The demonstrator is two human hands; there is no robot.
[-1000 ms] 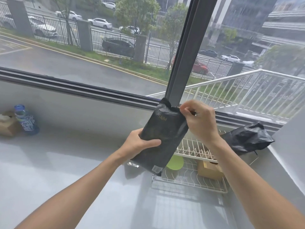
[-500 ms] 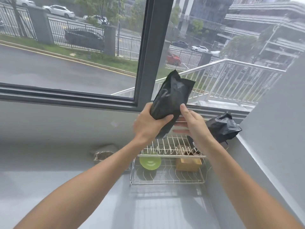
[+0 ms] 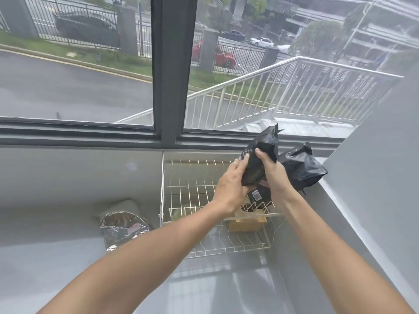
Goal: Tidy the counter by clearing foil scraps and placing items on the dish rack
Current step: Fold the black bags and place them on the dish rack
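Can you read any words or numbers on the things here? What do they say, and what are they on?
No text here is clear enough to read.
Black pouch, held in both hands: small white print along its upper left edge, too blurred to read.
White sticker on the black pack below the hands: a printed code and tiny marks, too small to read.
Foil bag on the counter: no readable print.

Both hands, left (image 3: 230,186) and right (image 3: 273,175), grip a black pouch (image 3: 260,159) above the wire rack (image 3: 195,193); crumpled foil (image 3: 122,225) lies beside it.
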